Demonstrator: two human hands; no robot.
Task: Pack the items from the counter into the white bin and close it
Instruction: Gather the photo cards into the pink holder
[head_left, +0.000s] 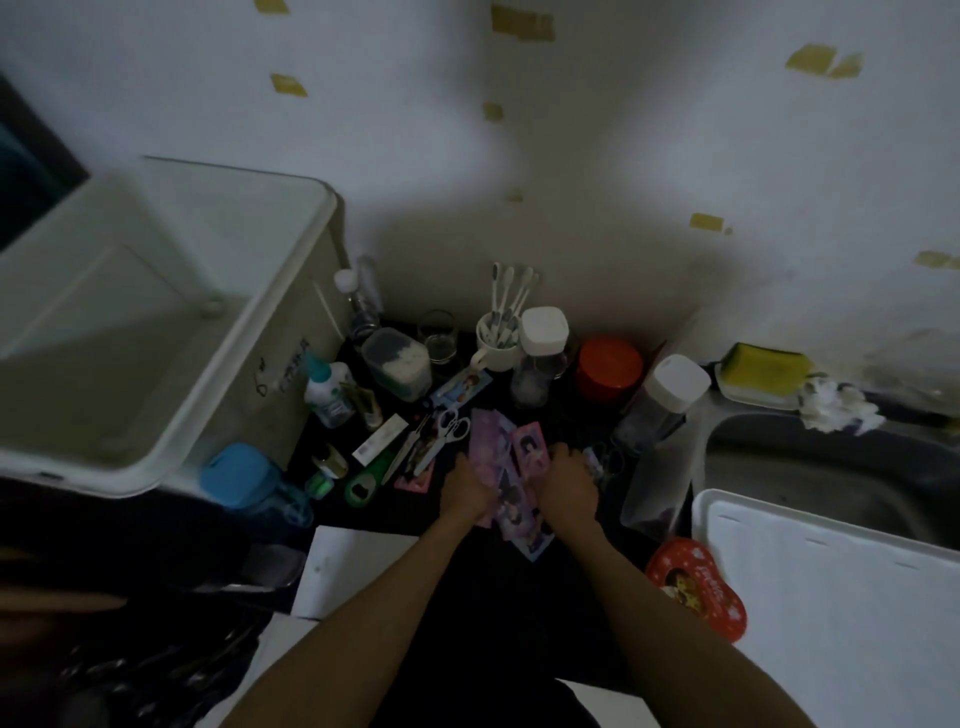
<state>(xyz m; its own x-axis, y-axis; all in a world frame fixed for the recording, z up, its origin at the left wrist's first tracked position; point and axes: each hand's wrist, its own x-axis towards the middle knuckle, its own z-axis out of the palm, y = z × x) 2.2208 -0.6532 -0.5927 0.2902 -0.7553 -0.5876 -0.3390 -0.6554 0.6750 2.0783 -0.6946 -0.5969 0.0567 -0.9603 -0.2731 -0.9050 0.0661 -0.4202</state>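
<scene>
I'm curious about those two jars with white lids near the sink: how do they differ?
The jar beside the mug stands upright, while the jar by the sink leans over at a tilt. The jar by the sink looks taller, and its contents look darker; the jar beside the mug holds something pale. Both are clear-bodied with squarish white lids, and neither hand touches them.

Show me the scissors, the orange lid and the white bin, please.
scissors (453, 425): head view, on the white handle loops.
orange lid (609, 362): head view, on the lid's flat top.
white bin (218, 387): head view, on its near right rim.
</scene>
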